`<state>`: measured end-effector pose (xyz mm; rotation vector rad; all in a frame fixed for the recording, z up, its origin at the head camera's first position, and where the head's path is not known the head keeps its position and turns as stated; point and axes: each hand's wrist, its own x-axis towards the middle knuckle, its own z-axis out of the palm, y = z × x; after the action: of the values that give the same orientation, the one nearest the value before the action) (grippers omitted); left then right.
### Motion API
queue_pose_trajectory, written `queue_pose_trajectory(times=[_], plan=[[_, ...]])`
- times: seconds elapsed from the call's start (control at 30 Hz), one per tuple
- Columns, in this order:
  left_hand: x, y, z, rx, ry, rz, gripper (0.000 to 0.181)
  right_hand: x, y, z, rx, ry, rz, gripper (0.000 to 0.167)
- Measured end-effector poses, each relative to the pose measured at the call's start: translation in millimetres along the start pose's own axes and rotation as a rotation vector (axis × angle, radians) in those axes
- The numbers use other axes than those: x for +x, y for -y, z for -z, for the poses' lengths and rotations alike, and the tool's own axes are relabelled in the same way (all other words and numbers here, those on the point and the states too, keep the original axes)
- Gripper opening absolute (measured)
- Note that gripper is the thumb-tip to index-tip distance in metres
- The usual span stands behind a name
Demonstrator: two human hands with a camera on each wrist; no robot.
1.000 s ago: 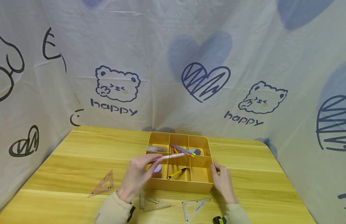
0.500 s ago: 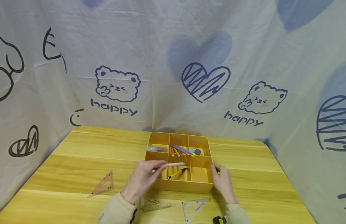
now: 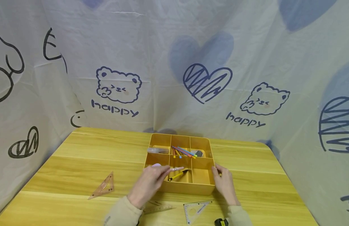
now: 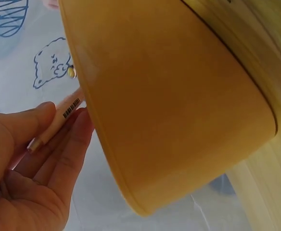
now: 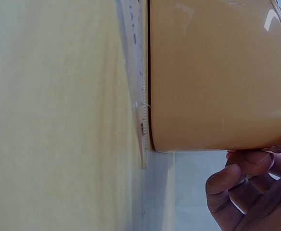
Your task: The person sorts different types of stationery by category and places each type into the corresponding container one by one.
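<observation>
A pink pen (image 3: 177, 169) with a barcode (image 4: 71, 108) is pinched between thumb and fingers of my left hand (image 3: 149, 182). It hangs over the front middle compartment of a yellow divided organizer box (image 3: 188, 187), above a yellow-and-black pen (image 3: 177, 175) lying there. My right hand (image 3: 225, 181) holds the box by its right side near the front corner, fingers bent (image 5: 246, 192). In the back middle section, several coloured pencils (image 3: 184, 152) lean across the dividers. A purple round item (image 3: 156, 164) shows partly behind my left hand, in the front left compartment.
A clear case-like item (image 3: 158, 150) lies at the back left compartment, a grey-and-white eraser-like item (image 3: 199, 153) at the back right. On the table are a pink set square (image 3: 104, 187), clear set squares (image 3: 191, 211) and a black-yellow object (image 3: 221, 222). A printed cloth hangs behind.
My left hand has lowered the pink pen from above the dividers toward the front middle compartment, moving slightly right and nearer. The right hand stays on the box.
</observation>
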<state>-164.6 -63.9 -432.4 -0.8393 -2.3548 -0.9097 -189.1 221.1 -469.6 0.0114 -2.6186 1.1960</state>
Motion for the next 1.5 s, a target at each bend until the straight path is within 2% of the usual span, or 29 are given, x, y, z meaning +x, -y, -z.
queue_pose_trajectory(times=[0.43, 1.07, 1.33, 1.5], plan=[[-6.2, 0.2, -11.2, 0.049, 0.016, -0.038, 0.015, 0.2, 0, 0, 0.001, 0.005, -0.007, 0.035], [-7.7, 0.8, -12.0, 0.148, 0.047, -0.037, 0.014, 0.1, 0, 0, 0.004, 0.006, -0.007, 0.035], [-6.7, 0.9, -12.5, 0.146, 0.071, -0.037, 0.01, -0.1, 1, 1, 0.0, 0.003, -0.023, 0.035], [-6.4, 1.2, -13.4, 0.141, 0.061, -0.04, 0.012, -0.1, 1, 1, 0.0, 0.001, -0.024, 0.035]])
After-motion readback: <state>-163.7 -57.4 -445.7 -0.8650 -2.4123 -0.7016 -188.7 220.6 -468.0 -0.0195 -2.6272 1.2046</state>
